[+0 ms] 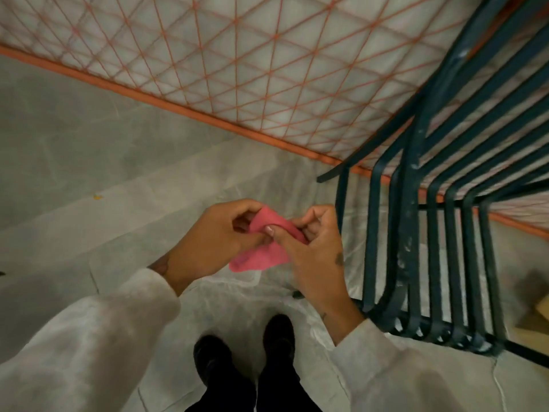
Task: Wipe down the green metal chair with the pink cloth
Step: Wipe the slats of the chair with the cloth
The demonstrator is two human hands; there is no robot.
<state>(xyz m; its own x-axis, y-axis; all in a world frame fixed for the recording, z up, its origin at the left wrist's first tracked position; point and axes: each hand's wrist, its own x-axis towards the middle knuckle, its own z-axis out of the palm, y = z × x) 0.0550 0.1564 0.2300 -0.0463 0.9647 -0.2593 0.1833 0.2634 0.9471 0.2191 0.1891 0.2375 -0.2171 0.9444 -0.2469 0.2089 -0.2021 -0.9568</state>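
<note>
A small pink cloth (261, 257) hangs between both my hands at the centre of the view, above the floor. My left hand (214, 239) pinches its upper left part with thumb and fingers. My right hand (315, 251) grips its right side, fingers curled over the fabric. The dark green metal chair (413, 233), made of bent flat slats with pale dusty marks, stands at the right. The cloth is not touching the chair; my right hand is just left of its nearest slats.
An orange wire-mesh tabletop (237, 69) with an orange rim fills the top of the view, and the chair reaches under it. Grey marbled floor tiles (74, 159) spread to the left. My black shoes (246, 358) stand below. A tan object (534, 316) lies at the far right.
</note>
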